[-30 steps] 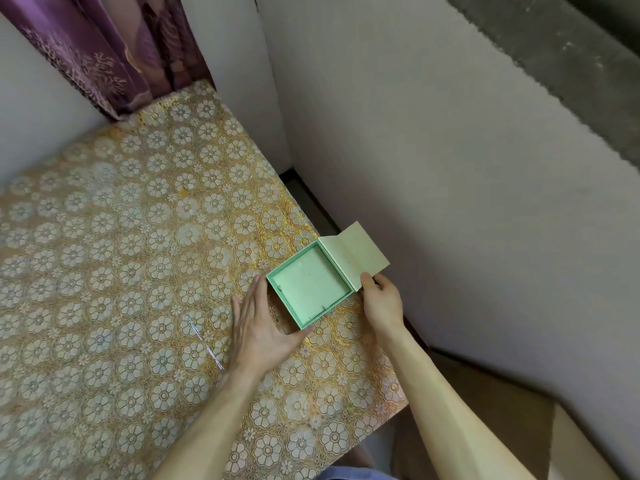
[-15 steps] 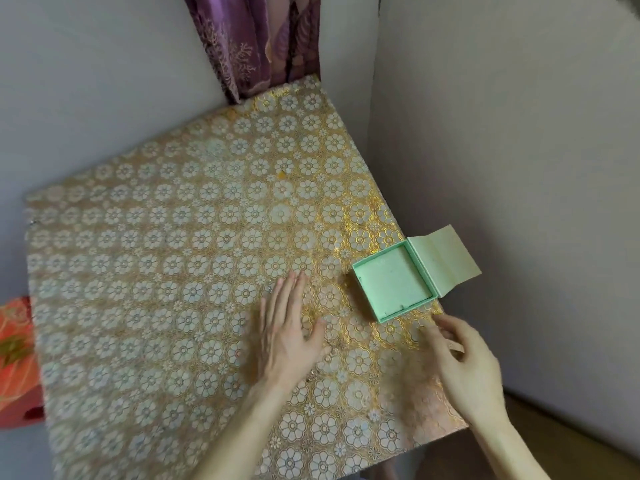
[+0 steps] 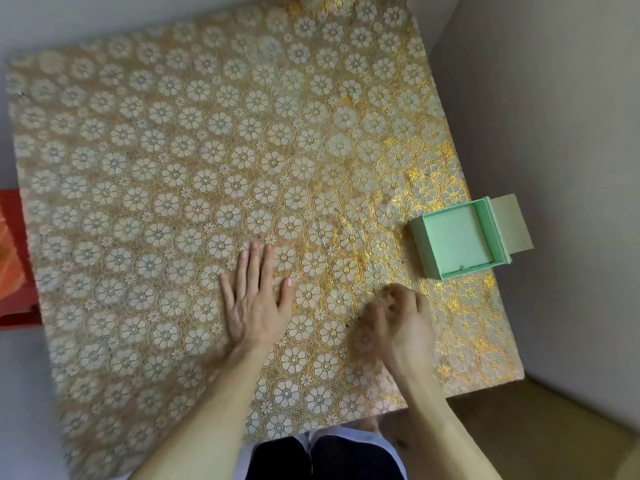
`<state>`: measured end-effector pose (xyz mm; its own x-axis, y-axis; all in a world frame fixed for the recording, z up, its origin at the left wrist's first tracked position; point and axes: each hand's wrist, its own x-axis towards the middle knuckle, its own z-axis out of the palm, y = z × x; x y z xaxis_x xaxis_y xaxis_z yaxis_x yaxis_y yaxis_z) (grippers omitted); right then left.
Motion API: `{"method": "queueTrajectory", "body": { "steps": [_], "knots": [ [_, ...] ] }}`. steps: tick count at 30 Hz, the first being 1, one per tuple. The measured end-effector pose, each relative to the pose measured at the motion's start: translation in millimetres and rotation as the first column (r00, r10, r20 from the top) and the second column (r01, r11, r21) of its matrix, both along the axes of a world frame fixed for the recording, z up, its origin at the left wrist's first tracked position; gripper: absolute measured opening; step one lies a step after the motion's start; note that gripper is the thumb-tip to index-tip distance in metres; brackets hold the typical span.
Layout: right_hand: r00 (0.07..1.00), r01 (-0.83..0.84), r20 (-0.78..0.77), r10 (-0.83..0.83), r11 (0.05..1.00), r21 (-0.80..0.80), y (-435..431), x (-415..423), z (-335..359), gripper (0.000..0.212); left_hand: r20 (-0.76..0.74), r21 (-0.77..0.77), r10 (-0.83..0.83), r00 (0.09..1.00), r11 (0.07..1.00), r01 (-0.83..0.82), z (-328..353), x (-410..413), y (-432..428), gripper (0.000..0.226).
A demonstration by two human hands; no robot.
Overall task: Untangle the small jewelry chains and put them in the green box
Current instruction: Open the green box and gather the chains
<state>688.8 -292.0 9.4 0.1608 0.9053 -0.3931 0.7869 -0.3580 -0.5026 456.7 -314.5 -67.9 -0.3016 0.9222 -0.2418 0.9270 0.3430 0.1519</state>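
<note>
Since half a second ago, the right hand (image 3: 398,320) has travelled from just beside the small square green cardboard box (image 3: 425,251) to the near end of the thin silver jewelry chains (image 3: 323,242). The left hand (image 3: 256,299) has stayed flat, fingers straight, pressing the counter covered in gold floral cloth (image 3: 166,161).

The right hand's fingers are curled at the chain end. Motion blur hides whether they pinch it.

The chains lie on the cloth between the two hands, running far to near, apart from the box. The number of strands cannot be told. The box stands at the right edge of the counter, its pale hinged lid (image 3: 512,223) folded open, with no chain discernible inside.

Handling judgement: the strands are likely very light, limp and fine, and will probably knot tighter if pulled.
1. Pinch one free end or clasp.
2. Lift slowly.
3. Steady the remaining length against the cloth with the left hand.
</note>
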Motion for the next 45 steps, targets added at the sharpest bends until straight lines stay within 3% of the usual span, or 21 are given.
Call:
{"method": "queueTrajectory", "body": {
  "steps": [6,14,22,29,36,42,45],
  "knots": [
    [0.989,0.141,-0.049,-0.141,0.990,0.011,1.8,-7.3,-8.7,0.028,0.008,0.005,-0.009,1.000,1.000,0.009,-0.3,-2.3,0.1,0.072],
    [0.963,0.269,0.036,-0.267,0.962,-0.056,12.4,-11.6,-5.4,0.034,0.032,0.013,-0.007,0.999,1.000,0.007,-1.0,-2.9,0.1,0.071],
    [0.935,0.353,0.026,-0.353,0.928,-0.117,13.7,-12.1,-20.3,0.027,0.038,0.021,-0.003,0.999,1.000,0.002,0.5,-1.0,0.4,0.071],
    [0.851,0.427,-0.275,-0.448,0.894,-0.133,2.9,8.6,-6.3,0.013,0.031,-0.027,-0.013,0.999,1.000,0.014,2.7,-1.0,0.8,0.071],
    [0.884,0.267,-0.351,-0.310,0.949,-0.165,7.8,27.3,33.9,0.004,0.072,-0.156,-0.034,0.997,0.987,0.045,16.5,-2.7,5.5,0.072],
    [0.952,0.093,-0.288,-0.107,0.994,-0.065,25.3,37.4,112.3,0.009,0.243,-0.336,0.013,0.970,0.939,0.072,73.9,-2.0,28.8,0.077],
    [0.978,-0.020,-0.206,0.016,1.000,-0.020,33.7,43.1,156.7,0.014,0.412,-0.287,-0.021,0.911,0.946,0.151,137.5,9.7,46.5,0.058]
  ]
}}
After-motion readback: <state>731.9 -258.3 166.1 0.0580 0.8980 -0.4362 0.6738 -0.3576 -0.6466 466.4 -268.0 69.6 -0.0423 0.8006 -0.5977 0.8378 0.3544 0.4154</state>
